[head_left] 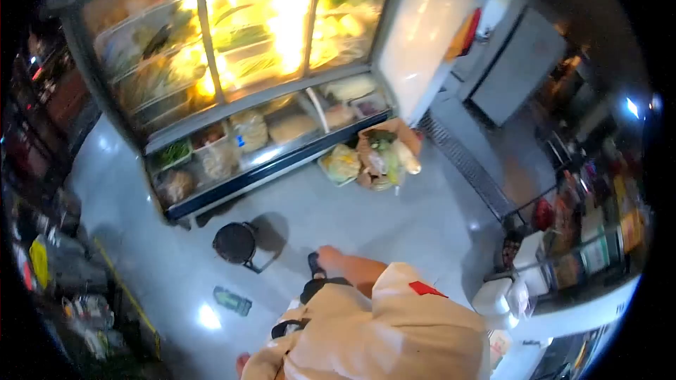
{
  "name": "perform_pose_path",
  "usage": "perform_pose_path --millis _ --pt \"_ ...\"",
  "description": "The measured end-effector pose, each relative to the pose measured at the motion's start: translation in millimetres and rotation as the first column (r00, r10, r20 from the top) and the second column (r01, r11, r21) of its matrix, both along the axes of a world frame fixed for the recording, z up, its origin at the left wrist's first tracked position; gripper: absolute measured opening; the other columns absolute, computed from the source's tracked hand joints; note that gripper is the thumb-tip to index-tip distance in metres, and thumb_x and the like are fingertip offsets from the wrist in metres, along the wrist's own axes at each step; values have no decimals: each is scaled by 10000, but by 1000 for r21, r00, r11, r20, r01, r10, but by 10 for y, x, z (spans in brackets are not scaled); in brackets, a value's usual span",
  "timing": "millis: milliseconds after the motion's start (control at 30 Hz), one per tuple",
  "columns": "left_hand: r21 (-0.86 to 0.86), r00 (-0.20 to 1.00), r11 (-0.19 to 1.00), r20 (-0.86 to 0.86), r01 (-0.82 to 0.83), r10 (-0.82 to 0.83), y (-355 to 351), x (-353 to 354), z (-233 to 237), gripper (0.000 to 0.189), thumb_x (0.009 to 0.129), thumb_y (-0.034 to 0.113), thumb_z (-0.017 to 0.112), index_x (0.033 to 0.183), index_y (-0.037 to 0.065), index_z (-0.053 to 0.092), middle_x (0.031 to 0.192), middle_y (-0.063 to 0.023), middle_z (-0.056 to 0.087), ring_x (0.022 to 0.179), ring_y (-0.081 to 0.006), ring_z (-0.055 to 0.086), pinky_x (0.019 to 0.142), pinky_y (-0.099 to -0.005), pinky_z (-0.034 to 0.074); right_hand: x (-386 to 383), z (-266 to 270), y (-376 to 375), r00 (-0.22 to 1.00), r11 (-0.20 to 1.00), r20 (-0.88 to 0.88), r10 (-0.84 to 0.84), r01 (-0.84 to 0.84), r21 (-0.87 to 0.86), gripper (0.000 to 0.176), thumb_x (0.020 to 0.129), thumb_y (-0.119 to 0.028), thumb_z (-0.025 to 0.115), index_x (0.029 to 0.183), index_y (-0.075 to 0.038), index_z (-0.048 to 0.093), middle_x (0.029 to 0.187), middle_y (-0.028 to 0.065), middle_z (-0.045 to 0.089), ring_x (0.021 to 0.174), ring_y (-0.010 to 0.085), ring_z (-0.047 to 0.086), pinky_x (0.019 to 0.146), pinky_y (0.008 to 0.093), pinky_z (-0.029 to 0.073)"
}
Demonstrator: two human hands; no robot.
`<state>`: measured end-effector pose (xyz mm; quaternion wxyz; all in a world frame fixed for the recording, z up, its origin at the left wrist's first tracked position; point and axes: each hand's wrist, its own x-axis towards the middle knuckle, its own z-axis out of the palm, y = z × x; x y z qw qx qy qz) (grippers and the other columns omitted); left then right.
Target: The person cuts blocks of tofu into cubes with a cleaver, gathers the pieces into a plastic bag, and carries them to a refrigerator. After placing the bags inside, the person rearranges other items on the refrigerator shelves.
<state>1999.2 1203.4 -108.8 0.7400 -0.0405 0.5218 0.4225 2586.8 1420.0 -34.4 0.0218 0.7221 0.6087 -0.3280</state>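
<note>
My right hand (329,257) reaches across the front of my body from a beige sleeve with a red patch (427,289). Its fingers are blurred, and I cannot see anything held in them. Just beside it, on the floor side, shows a dark sandal-like shape (315,265). Of my left hand (243,363), only a small bit of skin appears at the bottom edge, below the beige sleeve; its fingers are hidden. Nearest to the hands on the floor are a round black stool (235,243) and a flat green packet or cloth (232,300).
A lit glass-door display cooler (260,162) full of vegetables stands ahead. Before its right end sit a cardboard box (413,138) of vegetables and a bag of produce (342,164). A floor grate (468,162) runs rightward. Packed shelves (563,260) line the right.
</note>
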Motion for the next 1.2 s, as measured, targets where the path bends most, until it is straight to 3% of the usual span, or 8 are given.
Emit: perform_pose_path --millis 233,467,567,800,867,900,1100,1200 --pt "-152 554 767 -606 624 -570 -384 -186 138 106 1009 163 547 1013 71 600 847 -33 576 707 -218 537 637 -364 492 -891 938 -54 946 963 -204 252 -266 -39 321 880 -345 664 936 -43 758 915 224 734 862 407 707 797 521 560" --pt "156 798 929 -572 335 -191 -870 -1140 83 90 1011 147 539 1018 73 588 875 -32 576 697 -206 515 621 -337 476 191 80 188 847 851 104 522 -507 -138 308 861 -348 653 929 -77 782 961 208 741 845 393 702 755 507 554" --pt "-46 933 939 109 -341 344 -505 -1164 -156 62 1028 126 528 1020 87 575 841 -22 563 718 -175 530 606 -324 477 353 12 988 840 828 211 500 -393 -399 298 864 -362 652 949 -109 784 982 180 749 851 364 711 746 487 559" --pt "-131 716 991 -689 26 -109 142 -426 753 101 1013 190 591 1019 89 587 802 -29 640 678 -150 603 562 -290 490 558 -1435 3533 577 712 470 668 -679 -179 252 828 -353 701 943 -139 770 895 155 741 790 330 707 715 461 556" --pt "-307 722 952 -654 20 -226 261 -301 1236 144 998 210 598 916 92 609 791 -45 664 681 -175 630 573 -318 514 208 -1255 4396 986 993 126 110 -114 27 254 831 -266 719 1020 -99 755 917 164 731 865 341 703 763 440 559" --pt "-483 801 875 -532 -22 -273 415 -220 1501 193 996 220 596 855 89 618 769 -56 671 683 -188 638 584 -341 530 33 -1153 4782 767 824 -336 -547 563 -56 271 826 -210 729 1062 -78 748 936 167 725 914 347 699 794 426 560" --pt "-549 132 483 -558 681 -819 927 13 1911 301 1011 232 564 779 46 610 737 -83 689 677 -192 637 637 -378 539 65 -1784 6931 939 885 -106 -326 343 316 313 871 -137 681 1142 6 617 977 167 670 842 254 647 735 423 533" --pt "-416 673 864 -556 283 -488 1170 176 1714 220 1020 201 584 898 27 642 834 -89 717 727 -180 657 665 -366 556 -190 -1779 7384 850 838 -324 -416 496 225 252 883 -134 671 1097 -5 634 927 129 682 815 232 650 720 389 529"
